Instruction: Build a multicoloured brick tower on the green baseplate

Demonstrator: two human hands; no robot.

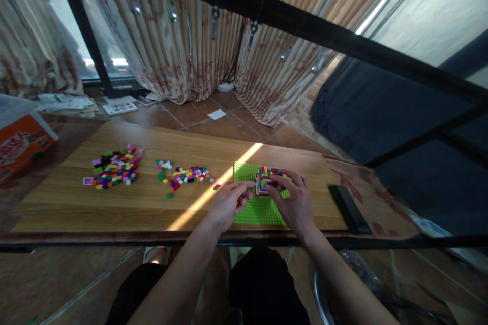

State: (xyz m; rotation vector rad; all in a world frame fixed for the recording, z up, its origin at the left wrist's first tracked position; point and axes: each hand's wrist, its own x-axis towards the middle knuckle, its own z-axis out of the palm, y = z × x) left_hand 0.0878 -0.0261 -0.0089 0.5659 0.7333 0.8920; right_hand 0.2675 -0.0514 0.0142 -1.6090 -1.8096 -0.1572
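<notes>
A small structure of colourful toy bricks (262, 191) stands on a light green studded baseplate (259, 213). My left hand (229, 204) is at its left side, index finger stretched out to the bricks and the other fingers curled, with nothing visible in it. From the right, my right hand (295, 200) reaches over the structure. Its thumb and index finger close around a small green brick (264, 182) at the front of the structure; the fingers partly hide the contact. The structure's right side is covered by that hand.
Loose bricks lie in a large pile (116, 167) at the left of the wooden table (125, 213) and a smaller pile (190, 174) nearer the middle. A black oblong object (349, 209) lies at the right end. An orange-and-white package (25, 142) sits far left.
</notes>
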